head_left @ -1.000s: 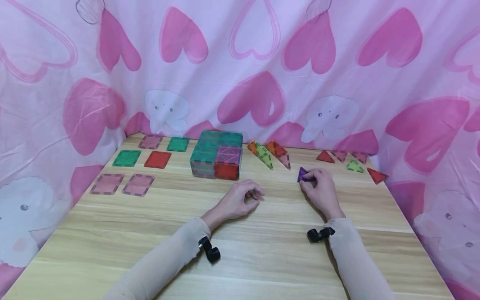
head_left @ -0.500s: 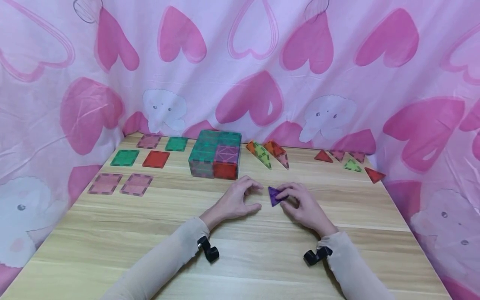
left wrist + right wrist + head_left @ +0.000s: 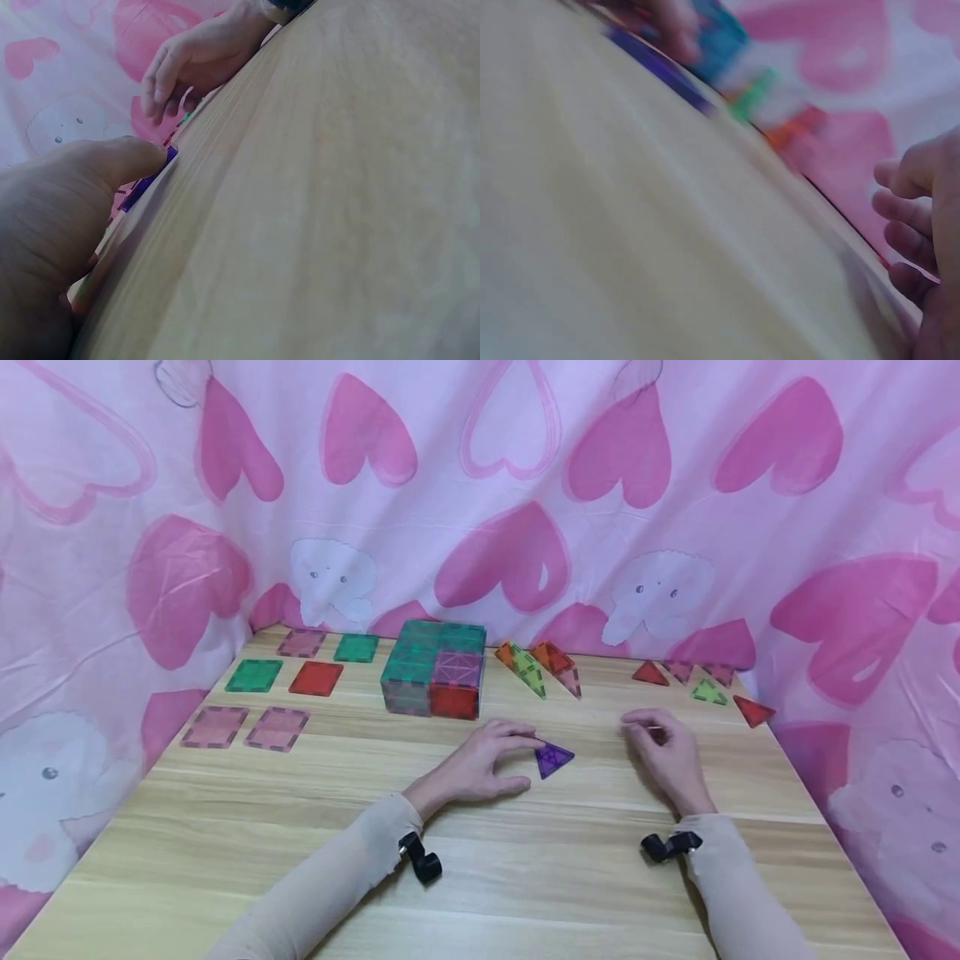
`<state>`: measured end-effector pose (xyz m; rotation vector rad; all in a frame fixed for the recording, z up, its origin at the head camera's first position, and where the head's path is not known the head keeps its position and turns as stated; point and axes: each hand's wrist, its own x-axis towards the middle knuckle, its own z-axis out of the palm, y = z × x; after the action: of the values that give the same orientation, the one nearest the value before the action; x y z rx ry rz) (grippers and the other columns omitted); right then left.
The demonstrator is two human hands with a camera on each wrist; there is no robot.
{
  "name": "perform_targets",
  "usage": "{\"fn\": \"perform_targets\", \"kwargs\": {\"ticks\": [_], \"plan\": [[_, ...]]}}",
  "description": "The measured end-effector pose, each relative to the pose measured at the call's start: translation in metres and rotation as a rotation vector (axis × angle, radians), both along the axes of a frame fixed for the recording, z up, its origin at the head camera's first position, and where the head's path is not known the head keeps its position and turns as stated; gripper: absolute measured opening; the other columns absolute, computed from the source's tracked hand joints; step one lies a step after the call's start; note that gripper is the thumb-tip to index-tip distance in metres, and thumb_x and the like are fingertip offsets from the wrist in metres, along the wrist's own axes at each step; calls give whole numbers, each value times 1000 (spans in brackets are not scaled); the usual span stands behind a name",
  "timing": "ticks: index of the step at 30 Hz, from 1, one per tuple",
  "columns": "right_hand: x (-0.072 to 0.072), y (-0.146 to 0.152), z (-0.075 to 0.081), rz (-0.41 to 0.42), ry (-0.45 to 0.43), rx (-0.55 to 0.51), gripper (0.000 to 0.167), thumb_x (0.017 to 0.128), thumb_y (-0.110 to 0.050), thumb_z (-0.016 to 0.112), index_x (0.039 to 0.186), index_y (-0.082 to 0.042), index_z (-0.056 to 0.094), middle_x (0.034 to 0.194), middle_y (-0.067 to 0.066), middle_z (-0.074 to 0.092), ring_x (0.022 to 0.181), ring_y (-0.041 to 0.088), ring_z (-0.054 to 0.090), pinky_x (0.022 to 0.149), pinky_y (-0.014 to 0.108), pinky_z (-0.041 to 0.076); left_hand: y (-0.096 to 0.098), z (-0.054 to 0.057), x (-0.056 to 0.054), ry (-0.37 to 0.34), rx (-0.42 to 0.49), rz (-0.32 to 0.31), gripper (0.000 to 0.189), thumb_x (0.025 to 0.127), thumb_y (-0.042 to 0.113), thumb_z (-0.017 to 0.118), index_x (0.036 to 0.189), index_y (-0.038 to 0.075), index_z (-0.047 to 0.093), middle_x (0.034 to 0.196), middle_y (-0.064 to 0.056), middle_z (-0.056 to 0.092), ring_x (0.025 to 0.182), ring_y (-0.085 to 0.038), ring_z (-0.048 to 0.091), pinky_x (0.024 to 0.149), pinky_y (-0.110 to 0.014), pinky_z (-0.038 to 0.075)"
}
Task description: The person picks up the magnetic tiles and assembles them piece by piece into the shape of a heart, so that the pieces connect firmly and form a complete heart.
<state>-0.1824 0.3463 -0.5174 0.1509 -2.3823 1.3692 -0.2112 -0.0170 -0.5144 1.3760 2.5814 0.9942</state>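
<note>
A purple translucent triangle magnetic tile (image 3: pixel 553 759) lies flat on the wooden table, mid-front. My left hand (image 3: pixel 487 760) reaches to it from the left, index fingertip at the tile's corner and thumb held apart. From the left wrist, the tile (image 3: pixel 146 180) shows as a thin purple strip beyond that hand. To the right of the tile my right hand (image 3: pixel 667 752) hovers low with loosely bent fingers and holds nothing. The right wrist view is blurred; it shows this hand's fingers (image 3: pixel 907 225) bent with nothing between them.
Behind the left hand stands a block built of green, red and purple tiles (image 3: pixel 408 668). Square tiles, among them a red one (image 3: pixel 316 678), lie at left. Joined orange and green triangles (image 3: pixel 521 667) lie right of the block. Loose triangles, including a red one (image 3: pixel 753 711), lie far right.
The right hand carried the purple triangle tile left to the left hand, let it go and drew back right. The left hand's fingers have straightened and now reach the tile.
</note>
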Motion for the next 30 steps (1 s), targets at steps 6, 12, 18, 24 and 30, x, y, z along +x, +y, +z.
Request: {"fn": "perform_targets", "kwargs": {"ticks": [6, 12, 18, 24, 30], "plan": [[5, 56, 11, -379, 44, -67, 23, 104, -7, 66, 118, -2, 84, 102, 5, 79, 81, 3, 62, 70, 13, 47, 1, 2, 3, 26, -72, -41, 50, 107, 40, 75, 154, 28, 68, 173, -2, 50, 161, -24, 39, 133, -56, 30], [3, 127, 3, -631, 94, -24, 30, 101, -11, 62, 120, -4, 85, 95, -15, 72, 82, 1, 60, 76, 13, 42, 2, 2, 3, 22, -44, -31, 42, 107, 40, 75, 146, 26, 72, 170, 0, 53, 160, -23, 41, 133, -55, 29], [10, 162, 0, -658, -99, 187, 63, 96, -10, 58, 158, -4, 59, 157, 32, 52, 147, 48, 35, 124, 57, 29, 2, 1, 3, 15, -34, 0, 30, 104, 40, 79, 130, 27, 74, 167, 4, 57, 158, -21, 44, 132, -52, 31], [8, 158, 1, -494, -213, 353, 63, 100, -14, 54, 159, 9, 51, 171, 37, 30, 152, 61, 21, 123, 78, 17, 1, -1, 3, -7, 5, 10, 25, 100, 36, 84, 120, 26, 74, 160, 3, 63, 153, -22, 48, 131, -52, 32], [7, 154, 0, -506, -196, 348, 42, 104, -19, 65, 136, 9, 68, 161, 38, 42, 148, 61, 27, 121, 75, 20, 1, -1, 0, -19, 121, -15, 31, 92, 18, 90, 118, 21, 74, 147, -6, 62, 141, -21, 55, 122, -41, 45]]}}
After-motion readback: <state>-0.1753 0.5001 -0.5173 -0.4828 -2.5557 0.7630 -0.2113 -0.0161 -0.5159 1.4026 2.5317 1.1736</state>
